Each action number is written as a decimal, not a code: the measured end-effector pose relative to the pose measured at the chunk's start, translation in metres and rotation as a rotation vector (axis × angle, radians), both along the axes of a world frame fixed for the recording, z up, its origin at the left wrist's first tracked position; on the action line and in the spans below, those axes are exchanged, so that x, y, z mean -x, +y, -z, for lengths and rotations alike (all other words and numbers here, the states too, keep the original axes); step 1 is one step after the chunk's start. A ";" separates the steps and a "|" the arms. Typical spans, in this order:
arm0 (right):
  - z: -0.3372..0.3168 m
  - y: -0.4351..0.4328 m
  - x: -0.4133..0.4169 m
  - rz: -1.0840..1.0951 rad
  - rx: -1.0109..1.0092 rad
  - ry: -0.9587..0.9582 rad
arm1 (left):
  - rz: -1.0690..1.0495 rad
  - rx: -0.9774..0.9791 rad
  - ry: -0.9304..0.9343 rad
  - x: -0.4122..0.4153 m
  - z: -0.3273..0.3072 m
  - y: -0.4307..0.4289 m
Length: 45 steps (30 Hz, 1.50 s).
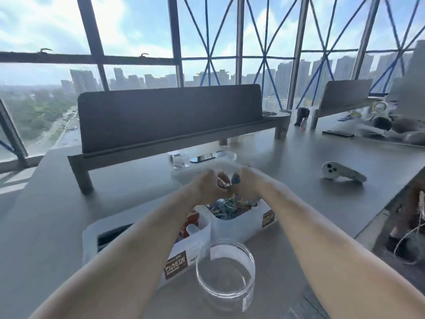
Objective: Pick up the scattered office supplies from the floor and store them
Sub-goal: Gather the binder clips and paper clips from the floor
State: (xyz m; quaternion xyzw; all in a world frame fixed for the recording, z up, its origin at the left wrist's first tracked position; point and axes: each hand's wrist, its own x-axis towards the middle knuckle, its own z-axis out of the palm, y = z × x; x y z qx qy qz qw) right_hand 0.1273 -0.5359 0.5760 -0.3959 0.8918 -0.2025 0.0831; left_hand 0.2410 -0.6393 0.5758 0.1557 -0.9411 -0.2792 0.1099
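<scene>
Left hand (203, 184) and right hand (249, 183) are curled together, fingertips pinching a few small clips (226, 183) between them, right over the clip-filled white container (234, 229) just below; best to lower before releasing so nothing bounces out
</scene>
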 end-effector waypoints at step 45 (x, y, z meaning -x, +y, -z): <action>0.491 0.696 -0.138 0.788 -0.234 -0.699 | 1.064 0.237 -0.909 0.068 0.511 0.551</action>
